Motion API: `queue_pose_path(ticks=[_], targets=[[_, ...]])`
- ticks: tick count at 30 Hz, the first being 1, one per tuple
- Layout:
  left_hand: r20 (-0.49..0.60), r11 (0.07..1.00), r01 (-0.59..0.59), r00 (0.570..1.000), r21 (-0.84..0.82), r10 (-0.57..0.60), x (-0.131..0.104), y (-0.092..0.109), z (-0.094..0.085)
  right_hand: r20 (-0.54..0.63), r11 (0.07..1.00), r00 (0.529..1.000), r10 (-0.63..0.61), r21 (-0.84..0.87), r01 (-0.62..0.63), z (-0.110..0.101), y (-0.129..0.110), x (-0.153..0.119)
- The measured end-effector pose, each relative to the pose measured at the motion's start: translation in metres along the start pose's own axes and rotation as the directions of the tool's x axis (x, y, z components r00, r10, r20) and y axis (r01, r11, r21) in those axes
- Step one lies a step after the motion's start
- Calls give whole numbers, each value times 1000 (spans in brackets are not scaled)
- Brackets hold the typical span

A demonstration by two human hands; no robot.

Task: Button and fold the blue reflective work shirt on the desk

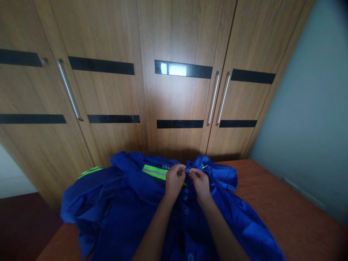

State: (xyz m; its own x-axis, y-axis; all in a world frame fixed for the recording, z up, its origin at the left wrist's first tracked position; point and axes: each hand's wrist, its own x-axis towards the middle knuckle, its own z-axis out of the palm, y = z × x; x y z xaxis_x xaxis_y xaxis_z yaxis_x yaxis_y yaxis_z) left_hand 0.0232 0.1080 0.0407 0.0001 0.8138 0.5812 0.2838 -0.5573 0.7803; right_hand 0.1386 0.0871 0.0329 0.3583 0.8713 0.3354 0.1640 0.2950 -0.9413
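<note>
A blue work jacket [130,203] with bright yellow-green and grey reflective strips lies spread out, its front facing up. Down its middle runs a row of several round buttons [186,211]. Near the collar, my left hand [174,181] pinches the jacket's front edge between thumb and fingers. Close beside it on the right, my right hand [200,182] also pinches the cloth. A top button [187,170] shows between the fingertips of both hands. The fingers partly hide the cloth they grip, so I cannot tell whether the button is through its hole.
The jacket rests on a reddish-brown wooden surface [272,195]. Right behind it stands a wooden wardrobe [179,98] with black strips and long metal handles [69,90]. A pale wall [307,108] rises on the right. Dark floor [24,224] shows at lower left.
</note>
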Motion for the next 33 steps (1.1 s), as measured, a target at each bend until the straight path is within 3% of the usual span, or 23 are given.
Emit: queue_pose_path(ticks=[5, 11, 17, 23, 27, 30, 33], targets=[[-12, 1000, 2, 1000, 11, -2, 1, 0, -2, 84, 996, 996, -41, -81, 48, -3, -2, 1], [42, 999, 31, 999, 40, -33, -1, -12, -6, 176, 932, 977, -117, -319, 169, -10, 3, -1], [161, 990, 115, 979, 82, -127, -9, -23, -3, 119, 827, 985, -124, -536, 168, -20, -2, 8], [286, 988, 117, 948, 101, -141, -13, -22, -4, 188, 732, 971, -147, -640, 235, 8, -25, 40], [403, 990, 105, 905, 89, -133, -11, -18, -8, 207, 670, 972, -109, -707, 226, 24, -34, 55], [455, 989, 105, 879, 102, -141, -9, -15, -13, 202, 617, 977, -67, -761, 199, 25, -35, 65], [439, 979, 131, 878, 156, -188, -7, -13, -17, 186, 551, 982, -21, -818, 166, 17, -35, 77]])
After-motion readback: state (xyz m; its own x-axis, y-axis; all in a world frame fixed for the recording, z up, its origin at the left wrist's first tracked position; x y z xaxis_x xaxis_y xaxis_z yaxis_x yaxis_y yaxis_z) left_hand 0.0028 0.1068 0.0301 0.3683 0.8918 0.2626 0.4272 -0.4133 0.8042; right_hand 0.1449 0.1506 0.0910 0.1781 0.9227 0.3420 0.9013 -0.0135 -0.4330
